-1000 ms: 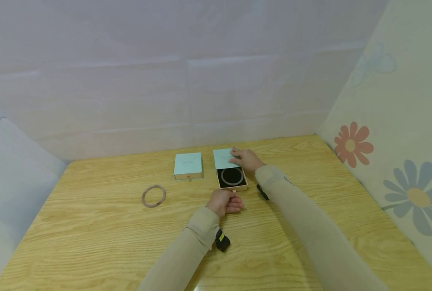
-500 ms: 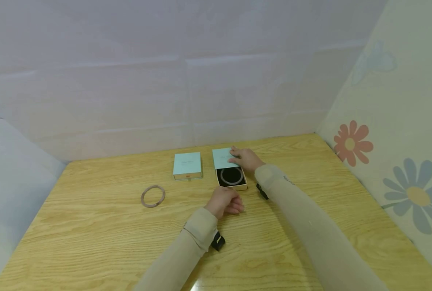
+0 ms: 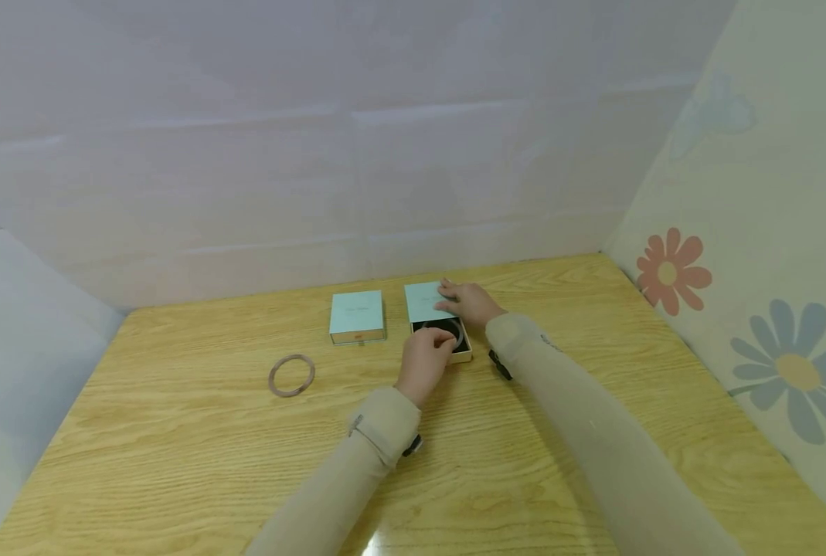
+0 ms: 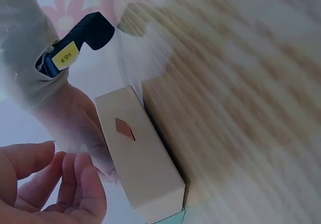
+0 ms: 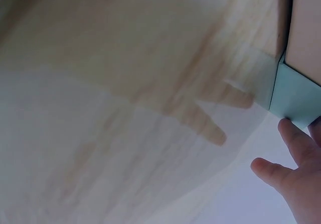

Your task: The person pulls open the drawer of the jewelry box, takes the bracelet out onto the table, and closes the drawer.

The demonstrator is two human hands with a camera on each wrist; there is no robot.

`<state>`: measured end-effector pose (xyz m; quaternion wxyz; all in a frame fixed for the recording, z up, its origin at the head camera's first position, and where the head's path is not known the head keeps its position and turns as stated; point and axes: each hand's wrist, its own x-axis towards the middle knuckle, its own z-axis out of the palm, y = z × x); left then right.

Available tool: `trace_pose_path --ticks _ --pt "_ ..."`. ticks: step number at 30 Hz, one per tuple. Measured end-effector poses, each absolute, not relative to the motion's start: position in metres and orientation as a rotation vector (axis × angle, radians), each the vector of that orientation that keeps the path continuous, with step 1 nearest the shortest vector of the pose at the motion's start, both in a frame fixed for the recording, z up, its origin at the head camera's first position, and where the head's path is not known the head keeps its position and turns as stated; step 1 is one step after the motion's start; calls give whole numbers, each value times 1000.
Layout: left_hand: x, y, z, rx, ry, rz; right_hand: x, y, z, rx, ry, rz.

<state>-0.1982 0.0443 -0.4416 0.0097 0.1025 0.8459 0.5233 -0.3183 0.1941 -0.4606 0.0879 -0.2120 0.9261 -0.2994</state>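
A pale blue slide-out gift box (image 3: pixel 424 299) stands at the table's back, its cream drawer (image 3: pixel 461 358) pulled toward me. Inside, on black lining, lies a greyish bangle (image 3: pixel 460 333), partly covered by my left hand (image 3: pixel 426 359). That hand reaches over the drawer, thumb and fingertips bent close together; in the left wrist view (image 4: pixel 55 184) nothing shows between them. My right hand (image 3: pixel 475 304) rests on the box sleeve's right side, its fingers spread and fairly straight; the right wrist view shows a fingertip (image 5: pixel 286 126) against the blue sleeve (image 5: pixel 296 96).
Left of it stands a second pale blue box (image 3: pixel 357 313), its drawer pushed in. A brownish bangle (image 3: pixel 291 376) lies flat on the wooden table (image 3: pixel 197 455), nearer to me. A wall rises behind the table, and a flower-patterned one (image 3: pixel 746 232) on the right.
My left hand has let go of the drawer's small pull tab and moved up and forward over the drawer. The right hand stays on the box.
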Motion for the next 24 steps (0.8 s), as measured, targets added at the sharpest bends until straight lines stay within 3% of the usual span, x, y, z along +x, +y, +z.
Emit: trace_pose_path --ticks 24 --pt "-220 67 -449 446 2928 1060 -319 195 -461 -627 2742 -894"
